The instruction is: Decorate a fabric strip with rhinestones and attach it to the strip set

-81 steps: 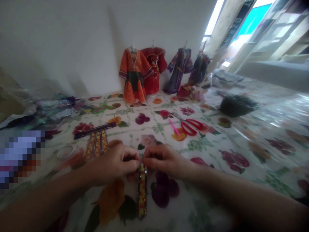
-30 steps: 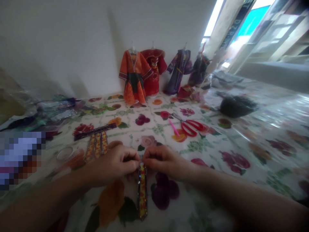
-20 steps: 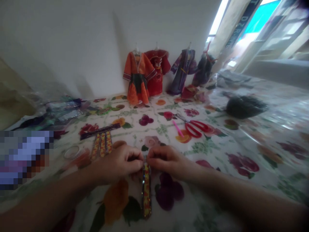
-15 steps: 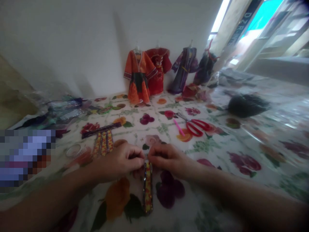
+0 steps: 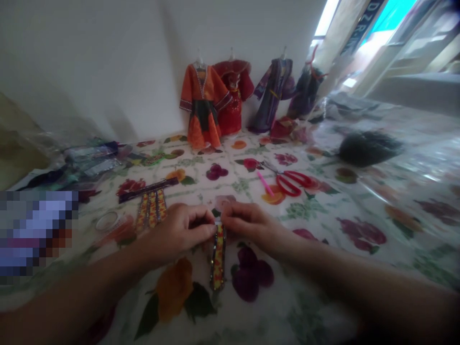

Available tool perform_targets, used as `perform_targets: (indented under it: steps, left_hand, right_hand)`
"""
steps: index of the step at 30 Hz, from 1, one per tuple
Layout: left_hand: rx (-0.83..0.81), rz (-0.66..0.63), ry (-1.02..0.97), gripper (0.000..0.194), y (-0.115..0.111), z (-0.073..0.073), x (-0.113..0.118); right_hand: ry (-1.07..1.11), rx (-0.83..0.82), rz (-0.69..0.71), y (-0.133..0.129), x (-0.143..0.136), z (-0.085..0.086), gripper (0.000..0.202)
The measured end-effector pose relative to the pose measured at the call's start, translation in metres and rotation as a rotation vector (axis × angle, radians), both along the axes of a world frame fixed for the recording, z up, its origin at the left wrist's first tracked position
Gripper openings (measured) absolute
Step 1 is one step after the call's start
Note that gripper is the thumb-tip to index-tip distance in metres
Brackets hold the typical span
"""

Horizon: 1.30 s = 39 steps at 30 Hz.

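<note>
A yellow and red patterned ribbon strip (image 5: 218, 258) with dark, glittering edges hangs down between my hands. My left hand (image 5: 189, 230) pinches its upper end from the left, thumb against fingers. From the right, my right hand (image 5: 247, 225) pinches the same end, and the two sets of fingertips almost meet. The very top of the strip is partly hidden by the fingers. Behind my left hand lie several similar strips (image 5: 151, 206), side by side, beneath a dark purple band (image 5: 149, 189).
Red-handled scissors (image 5: 293, 183) and a pink stick (image 5: 265, 184) lie beyond my right hand. Small dresses, one of them orange (image 5: 204, 105), stand by the wall. A ring-shaped roll (image 5: 108, 221) is at left, a black bundle (image 5: 370, 147) at right. Fruit-patterned cloth (image 5: 302, 306) covers the table.
The strip's lower end has drawn up and slightly left, closer to my hands. Both hands keep their pinch. The whole view has shifted slightly.
</note>
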<state>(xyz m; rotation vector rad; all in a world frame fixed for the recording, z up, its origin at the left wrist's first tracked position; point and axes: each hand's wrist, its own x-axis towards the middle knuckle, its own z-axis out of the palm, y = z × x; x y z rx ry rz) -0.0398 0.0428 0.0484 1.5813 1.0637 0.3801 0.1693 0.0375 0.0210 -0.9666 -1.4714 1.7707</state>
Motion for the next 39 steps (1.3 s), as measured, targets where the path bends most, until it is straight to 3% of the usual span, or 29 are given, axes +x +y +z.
perform_targets:
  steps: [4,10,13,18,23,31,39]
  left_hand:
    - [0.034,0.012,0.006,0.019,-0.002,0.001,0.0]
    - [0.09,-0.01,0.009,0.019,-0.002,0.0,-0.001]
    - [0.13,-0.016,0.05,0.02,-0.002,-0.001,-0.001]
    - [0.265,-0.042,0.164,0.021,-0.005,0.005,0.003]
    - [0.312,-0.037,0.268,0.019,-0.01,0.009,0.007]
    - [0.299,-0.032,0.261,0.018,-0.014,0.01,0.007]
    - [0.385,-0.052,0.322,0.017,-0.014,0.01,0.007]
  right_hand:
    - [-0.013,0.039,-0.018,0.0,-0.001,0.001,0.019]
    - [-0.087,0.351,-0.186,0.002,0.002,0.001,0.01]
    - [-0.096,0.43,-0.153,0.0,0.003,0.003,0.008]
    - [-0.143,0.445,-0.01,-0.005,0.002,0.005,0.004]
    - [-0.204,0.471,0.002,-0.005,0.002,0.002,0.005]
    - [-0.23,0.462,0.004,-0.003,0.003,0.0,0.004]
    - [-0.248,0.457,0.017,-0.003,0.004,0.0,0.008]
